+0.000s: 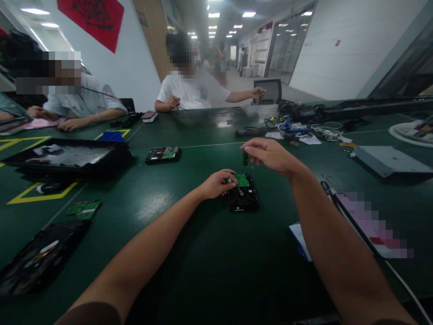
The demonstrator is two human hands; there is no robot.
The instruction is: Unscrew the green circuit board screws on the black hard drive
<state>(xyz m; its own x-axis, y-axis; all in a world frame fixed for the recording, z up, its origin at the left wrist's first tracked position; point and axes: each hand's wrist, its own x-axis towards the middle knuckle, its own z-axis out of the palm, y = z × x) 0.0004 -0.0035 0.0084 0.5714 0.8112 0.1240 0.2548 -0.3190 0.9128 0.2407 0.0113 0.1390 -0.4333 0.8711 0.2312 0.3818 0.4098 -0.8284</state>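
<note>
A black hard drive (244,199) with a green circuit board (242,180) on its upper face lies on the dark green table before me. My left hand (219,184) is closed on the drive's left edge, its fingertips resting by the board. Above the board, my right hand (265,155) grips the dark handle of a screwdriver (245,158). The screwdriver stands nearly upright with its thin shaft pointing down at the board's far part. Whether its tip sits in a screw is too small to tell.
Another hard drive (163,154) lies farther left, near a black tray (67,155). A loose green board (84,209) and a black drive body (43,253) are at near left. Cables (294,128) and a grey metal case (394,160) occupy the right. Two people sit across the table.
</note>
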